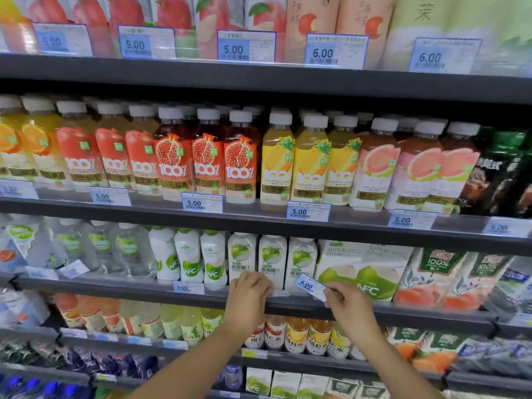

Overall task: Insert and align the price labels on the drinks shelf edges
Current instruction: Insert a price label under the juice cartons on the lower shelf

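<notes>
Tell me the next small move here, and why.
Probably level the 6.00 label and lower it into the shelf edge strip: the right hand pinches it tilted above the strip, and the left hand grips the strip beside it.
</notes>
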A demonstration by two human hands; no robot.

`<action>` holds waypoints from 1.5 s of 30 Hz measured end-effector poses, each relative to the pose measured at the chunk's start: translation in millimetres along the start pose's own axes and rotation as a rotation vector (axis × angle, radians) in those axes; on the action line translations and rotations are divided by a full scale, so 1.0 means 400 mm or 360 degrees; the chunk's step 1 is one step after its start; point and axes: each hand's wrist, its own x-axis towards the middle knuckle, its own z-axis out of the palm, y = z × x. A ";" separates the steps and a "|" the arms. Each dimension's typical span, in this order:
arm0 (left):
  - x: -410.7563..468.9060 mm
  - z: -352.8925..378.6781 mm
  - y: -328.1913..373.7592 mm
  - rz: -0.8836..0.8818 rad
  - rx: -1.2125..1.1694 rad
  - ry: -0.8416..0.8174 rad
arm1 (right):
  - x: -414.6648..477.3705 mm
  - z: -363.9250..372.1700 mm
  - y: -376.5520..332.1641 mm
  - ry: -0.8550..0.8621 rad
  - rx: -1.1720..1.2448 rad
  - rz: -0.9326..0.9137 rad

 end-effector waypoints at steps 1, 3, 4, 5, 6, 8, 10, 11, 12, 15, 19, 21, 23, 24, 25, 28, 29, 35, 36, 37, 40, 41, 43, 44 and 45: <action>-0.002 -0.004 0.002 0.0008 -0.0025 0.0051 | 0.001 0.005 0.001 -0.0018 0.0012 -0.0003; -0.020 -0.015 0.008 0.0056 -0.0068 0.0131 | 0.004 0.019 0.002 -0.0048 0.0049 -0.0004; -0.035 -0.017 0.006 0.0127 -0.0055 0.0130 | 0.006 0.027 0.002 -0.0065 0.0092 0.0000; -0.054 -0.015 -0.002 0.0225 -0.0012 0.0099 | 0.009 0.036 0.001 -0.0084 0.0132 0.0006; -0.072 -0.009 -0.015 0.0327 0.0059 0.0047 | 0.011 0.044 -0.002 -0.0096 0.0156 0.0000; -0.105 -0.003 -0.040 0.0389 0.0239 -0.0117 | 0.017 0.060 -0.011 -0.0100 0.0145 -0.0056; -0.127 -0.003 -0.047 0.0333 0.0371 -0.0239 | 0.020 0.072 -0.025 -0.0103 0.0135 -0.0111; -0.134 -0.004 -0.045 0.0317 0.0400 -0.0272 | 0.021 0.078 -0.030 -0.0094 0.0138 -0.0130; -0.140 -0.004 -0.041 0.0326 0.0422 -0.0277 | 0.023 0.084 -0.033 -0.0086 0.0148 -0.0139; -0.147 0.003 -0.033 0.0306 0.0455 -0.0259 | 0.030 0.107 -0.033 -0.0111 0.0209 -0.0114; -0.130 0.002 -0.018 0.0227 0.0438 -0.0267 | 0.040 0.134 -0.035 -0.0075 0.0219 -0.0172; -0.117 0.003 -0.014 0.0248 0.0402 -0.0236 | 0.046 0.143 -0.043 -0.0044 0.0165 -0.0240; -0.111 0.004 -0.012 0.0259 0.0381 -0.0207 | 0.051 0.152 -0.049 -0.0041 0.0105 -0.0331; -0.111 0.005 -0.013 0.0266 0.0369 -0.0191 | 0.052 0.157 -0.050 -0.0062 0.0057 -0.0384; -0.113 0.005 -0.015 0.0274 0.0346 -0.0177 | 0.054 0.162 -0.047 -0.0094 -0.0007 -0.0448; -0.119 -0.002 -0.017 0.0295 0.0260 -0.0138 | 0.053 0.178 -0.028 -0.0153 -0.0227 -0.0630; -0.121 -0.003 -0.018 0.0299 0.0249 -0.0127 | 0.051 0.181 -0.018 -0.0165 -0.0298 -0.0665; -0.118 -0.002 -0.016 0.0330 0.0270 -0.0058 | 0.040 0.185 0.013 -0.0184 -0.0727 -0.0822; -0.116 -0.002 -0.016 0.0337 0.0271 -0.0045 | 0.034 0.183 0.007 -0.0192 -0.0775 -0.0827; -0.114 0.000 -0.018 0.0340 0.0267 -0.0034 | 0.029 0.181 0.001 -0.0211 -0.0824 -0.0821; -0.113 0.008 -0.025 0.0324 0.0257 -0.0027 | 0.020 0.181 -0.013 -0.0235 -0.0891 -0.0768; -0.111 0.008 -0.028 0.0320 0.0252 -0.0026 | 0.019 0.181 -0.013 -0.0213 -0.0861 -0.0759; -0.105 0.005 -0.037 0.0354 0.0246 -0.0028 | 0.010 0.177 -0.018 -0.0187 -0.0727 -0.0762; -0.103 0.003 -0.045 0.0388 0.0248 -0.0024 | 0.003 0.174 -0.027 -0.0185 -0.0643 -0.0779; -0.101 -0.001 -0.054 0.0416 0.0247 -0.0012 | -0.004 0.174 -0.040 -0.0187 -0.0575 -0.0805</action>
